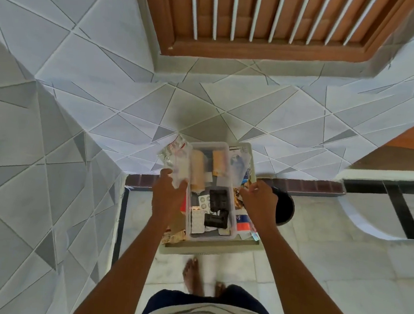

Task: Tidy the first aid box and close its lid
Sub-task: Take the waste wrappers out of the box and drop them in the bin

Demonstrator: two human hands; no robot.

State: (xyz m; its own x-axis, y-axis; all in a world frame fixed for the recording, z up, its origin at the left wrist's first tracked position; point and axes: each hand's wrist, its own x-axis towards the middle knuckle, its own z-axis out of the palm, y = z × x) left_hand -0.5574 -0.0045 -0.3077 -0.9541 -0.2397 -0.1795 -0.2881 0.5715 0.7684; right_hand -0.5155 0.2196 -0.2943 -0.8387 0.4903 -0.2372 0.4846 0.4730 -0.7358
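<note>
Left hand (169,193): fingers closed on a crinkled clear plastic packet (176,155), held over the left rim of the clear plastic inner tray (206,237). Right hand (260,199): fingers curled at the right side of the pale grey first aid box (207,252); what it holds, cannot tell. Box sits at floor level against the tiled wall (107,85), lid off, wall close on left and behind. Blister strips (197,222) and black packs (216,221) in tray. Blue-and-red label (242,222): writing unreadable.

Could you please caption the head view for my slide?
Left hand lifts clear packets beside the open first aid box; right hand grips its edge.
</note>
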